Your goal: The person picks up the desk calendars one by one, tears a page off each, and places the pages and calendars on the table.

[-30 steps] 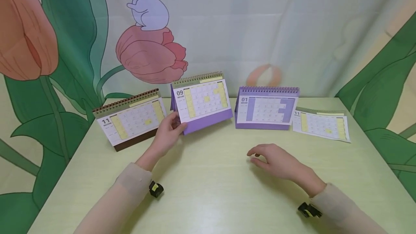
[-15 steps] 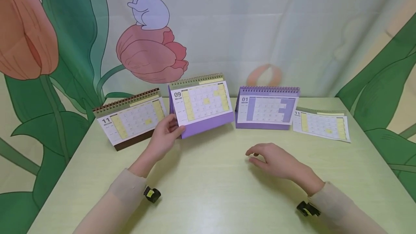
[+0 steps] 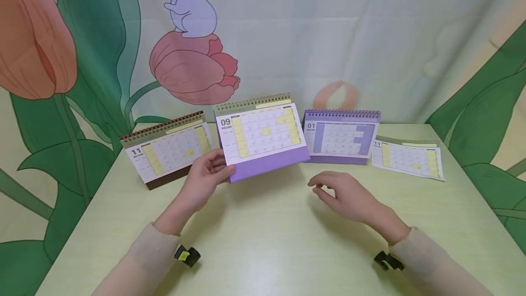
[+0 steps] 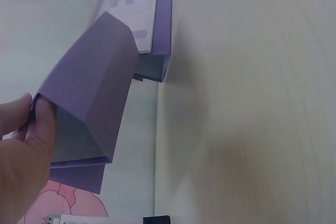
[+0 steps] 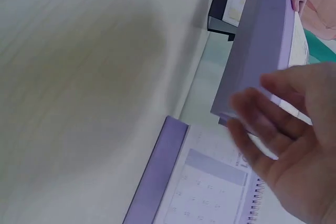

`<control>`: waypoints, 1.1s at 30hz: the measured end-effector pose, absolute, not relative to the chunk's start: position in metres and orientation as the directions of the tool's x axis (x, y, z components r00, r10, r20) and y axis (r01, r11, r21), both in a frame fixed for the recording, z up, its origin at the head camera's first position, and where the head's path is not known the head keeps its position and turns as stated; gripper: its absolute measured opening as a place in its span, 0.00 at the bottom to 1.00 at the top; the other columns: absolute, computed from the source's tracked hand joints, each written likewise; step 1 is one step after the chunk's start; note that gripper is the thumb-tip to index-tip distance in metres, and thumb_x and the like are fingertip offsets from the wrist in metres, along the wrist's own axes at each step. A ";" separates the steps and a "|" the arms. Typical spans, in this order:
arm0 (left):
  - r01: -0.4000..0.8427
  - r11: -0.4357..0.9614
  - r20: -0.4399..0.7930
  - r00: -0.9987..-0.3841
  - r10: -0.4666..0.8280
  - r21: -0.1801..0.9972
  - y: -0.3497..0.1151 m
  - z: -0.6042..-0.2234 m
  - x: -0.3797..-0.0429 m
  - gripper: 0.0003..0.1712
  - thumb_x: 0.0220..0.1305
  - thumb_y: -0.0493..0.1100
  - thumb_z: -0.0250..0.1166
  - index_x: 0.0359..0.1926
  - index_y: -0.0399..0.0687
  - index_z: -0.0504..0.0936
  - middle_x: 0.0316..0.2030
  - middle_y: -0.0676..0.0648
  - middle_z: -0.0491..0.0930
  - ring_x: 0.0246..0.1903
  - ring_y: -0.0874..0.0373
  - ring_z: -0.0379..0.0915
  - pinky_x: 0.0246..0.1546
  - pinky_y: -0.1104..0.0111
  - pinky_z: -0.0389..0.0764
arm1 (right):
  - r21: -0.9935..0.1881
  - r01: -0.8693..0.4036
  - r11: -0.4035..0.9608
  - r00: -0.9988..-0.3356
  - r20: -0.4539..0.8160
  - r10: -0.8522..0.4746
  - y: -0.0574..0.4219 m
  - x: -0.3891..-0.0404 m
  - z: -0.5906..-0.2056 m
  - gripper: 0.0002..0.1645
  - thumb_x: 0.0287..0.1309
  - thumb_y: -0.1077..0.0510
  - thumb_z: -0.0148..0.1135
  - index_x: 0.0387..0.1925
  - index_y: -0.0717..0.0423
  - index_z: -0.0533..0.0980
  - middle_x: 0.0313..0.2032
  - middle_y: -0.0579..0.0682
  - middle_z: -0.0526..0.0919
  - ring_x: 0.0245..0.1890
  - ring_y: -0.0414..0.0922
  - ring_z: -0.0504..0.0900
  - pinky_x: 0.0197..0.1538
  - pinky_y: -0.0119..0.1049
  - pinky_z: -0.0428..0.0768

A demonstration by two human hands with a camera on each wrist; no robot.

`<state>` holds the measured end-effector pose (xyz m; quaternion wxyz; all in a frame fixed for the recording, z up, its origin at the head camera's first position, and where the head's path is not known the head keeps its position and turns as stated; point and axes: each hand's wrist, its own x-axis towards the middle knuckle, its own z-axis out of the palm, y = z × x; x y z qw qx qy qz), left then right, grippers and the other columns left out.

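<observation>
A purple desk calendar showing page 09 [image 3: 267, 163] is held up off the table, tilted. My left hand [image 3: 205, 175] pinches its lower left corner, thumb in front and fingers behind. In the left wrist view the purple underside of this calendar [image 4: 100, 72] shows, with the thumb and fingers on its edge. My right hand [image 3: 347, 195] hovers over the table to the right of it, fingers loosely bent and holding nothing. The right wrist view has that hand [image 5: 299, 145] near the raised calendar's end; contact cannot be told.
At left stands a brown desk calendar on page 11 [image 3: 170, 154]. Behind and right stands a second purple calendar on page 01 [image 3: 341, 138]. A loose calendar sheet marked 11 [image 3: 408, 159] lies beside it. A printed curtain [image 3: 279, 35] hangs behind the table [image 3: 263, 241].
My left hand has lifted the 09 calendar and brought it nearer and slightly right, now overlapping the 01 calendar's left edge. My right hand has shifted slightly up and left.
</observation>
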<state>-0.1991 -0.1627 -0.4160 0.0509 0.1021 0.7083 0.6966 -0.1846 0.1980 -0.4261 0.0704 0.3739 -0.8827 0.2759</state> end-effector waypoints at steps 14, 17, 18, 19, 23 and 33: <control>0.074 -0.056 0.087 -0.953 0.290 0.996 -0.145 -0.412 -0.183 0.21 0.69 0.25 0.62 0.62 0.28 0.74 0.51 0.34 0.83 0.44 0.52 0.84 0.45 0.61 0.86 | -0.336 -0.825 0.454 -0.545 0.686 -0.483 0.186 -0.186 -0.409 0.13 0.55 0.71 0.72 0.43 0.58 0.85 0.48 0.50 0.85 0.48 0.47 0.83 0.51 0.33 0.80; 0.071 -0.077 0.091 -0.949 0.302 0.995 -0.142 -0.411 -0.180 0.21 0.69 0.24 0.61 0.62 0.27 0.74 0.50 0.34 0.83 0.44 0.53 0.84 0.45 0.60 0.86 | -0.331 -0.826 0.457 -0.541 0.693 -0.477 0.183 -0.187 -0.406 0.12 0.56 0.68 0.73 0.43 0.58 0.84 0.51 0.52 0.84 0.53 0.49 0.80 0.54 0.32 0.77; 0.071 -0.084 0.094 -0.947 0.307 0.994 -0.141 -0.411 -0.179 0.21 0.69 0.24 0.61 0.62 0.27 0.74 0.50 0.34 0.83 0.44 0.53 0.84 0.45 0.60 0.86 | -0.325 -0.827 0.458 -0.537 0.696 -0.476 0.182 -0.187 -0.405 0.13 0.55 0.67 0.74 0.43 0.58 0.84 0.52 0.53 0.83 0.54 0.50 0.79 0.55 0.32 0.76; 0.076 -0.090 0.100 -0.944 0.313 0.993 -0.140 -0.411 -0.178 0.21 0.69 0.24 0.61 0.62 0.26 0.74 0.50 0.34 0.83 0.44 0.53 0.84 0.45 0.60 0.86 | -0.320 -0.829 0.459 -0.533 0.699 -0.477 0.180 -0.188 -0.404 0.14 0.55 0.66 0.75 0.44 0.57 0.84 0.53 0.54 0.82 0.55 0.51 0.78 0.57 0.35 0.76; 0.085 -0.100 0.114 -0.937 0.330 0.991 -0.135 -0.408 -0.174 0.20 0.69 0.24 0.61 0.61 0.26 0.74 0.49 0.34 0.83 0.44 0.53 0.84 0.45 0.61 0.86 | -0.308 -0.833 0.460 -0.528 0.691 -0.494 0.171 -0.191 -0.401 0.20 0.53 0.60 0.79 0.48 0.56 0.83 0.59 0.56 0.79 0.62 0.54 0.74 0.65 0.43 0.71; 0.063 -0.080 0.087 -0.933 0.350 0.995 -0.136 -0.406 -0.162 0.22 0.70 0.25 0.62 0.63 0.27 0.73 0.51 0.33 0.83 0.46 0.50 0.84 0.46 0.59 0.86 | -0.254 -0.839 0.481 -0.520 0.635 -0.572 0.154 -0.197 -0.401 0.35 0.60 0.44 0.74 0.63 0.57 0.78 0.71 0.57 0.69 0.74 0.55 0.63 0.75 0.49 0.59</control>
